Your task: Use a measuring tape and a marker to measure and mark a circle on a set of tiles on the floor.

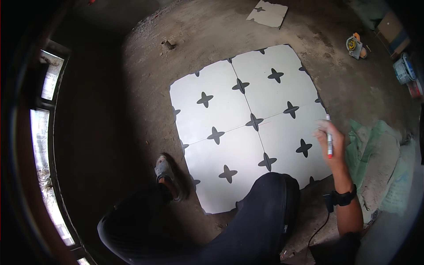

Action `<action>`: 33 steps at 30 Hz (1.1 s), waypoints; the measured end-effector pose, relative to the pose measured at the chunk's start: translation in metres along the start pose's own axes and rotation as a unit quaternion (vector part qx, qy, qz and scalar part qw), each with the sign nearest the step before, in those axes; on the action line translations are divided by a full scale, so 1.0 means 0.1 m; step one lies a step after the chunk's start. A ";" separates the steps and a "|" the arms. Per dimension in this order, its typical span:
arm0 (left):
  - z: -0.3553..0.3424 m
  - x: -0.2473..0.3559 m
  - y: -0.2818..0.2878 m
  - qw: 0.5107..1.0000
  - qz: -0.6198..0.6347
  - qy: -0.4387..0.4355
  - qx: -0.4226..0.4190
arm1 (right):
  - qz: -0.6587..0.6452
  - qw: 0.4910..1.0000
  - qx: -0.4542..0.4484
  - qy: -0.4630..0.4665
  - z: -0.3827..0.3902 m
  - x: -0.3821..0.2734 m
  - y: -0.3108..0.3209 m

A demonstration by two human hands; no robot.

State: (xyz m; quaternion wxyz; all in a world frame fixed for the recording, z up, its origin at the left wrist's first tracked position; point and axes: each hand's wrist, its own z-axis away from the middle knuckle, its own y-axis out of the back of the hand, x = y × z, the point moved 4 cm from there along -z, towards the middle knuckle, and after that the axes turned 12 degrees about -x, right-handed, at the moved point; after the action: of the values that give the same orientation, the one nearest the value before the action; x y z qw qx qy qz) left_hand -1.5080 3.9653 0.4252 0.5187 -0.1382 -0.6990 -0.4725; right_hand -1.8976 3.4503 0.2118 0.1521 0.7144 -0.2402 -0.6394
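Over the right edge of the tile square, I see the right hand, its fingers curled nearly closed around a white and red marker. How the left hand's fingers stand, I cannot tell from this view. Left of the tile square I make out a shoe; beyond its far edge, a loose tile; to its right, green sacking and, farther off, a power tool.

Dim light, glaring windows at left, dark warped edges
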 end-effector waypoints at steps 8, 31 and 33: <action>0.57 -2.60 -1.72 0.964 -0.112 0.243 -0.005 | -0.071 0.997 -0.016 -0.014 -0.62 0.37 -1.34; 1.64 -4.43 -2.81 0.946 0.025 0.314 0.079 | -0.163 0.973 -0.003 -0.165 -1.39 1.60 -2.91; 1.57 -4.39 -2.83 0.942 0.043 0.325 0.070 | -0.188 0.974 0.047 -0.116 -1.43 1.57 -2.91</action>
State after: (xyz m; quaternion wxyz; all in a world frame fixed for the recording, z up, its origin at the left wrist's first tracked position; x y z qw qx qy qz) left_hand -1.6086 4.0764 -0.0992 0.7461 0.0298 -0.5170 -0.4185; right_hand -1.7031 3.5968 -0.0536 -0.0331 0.6743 -0.1473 -0.7228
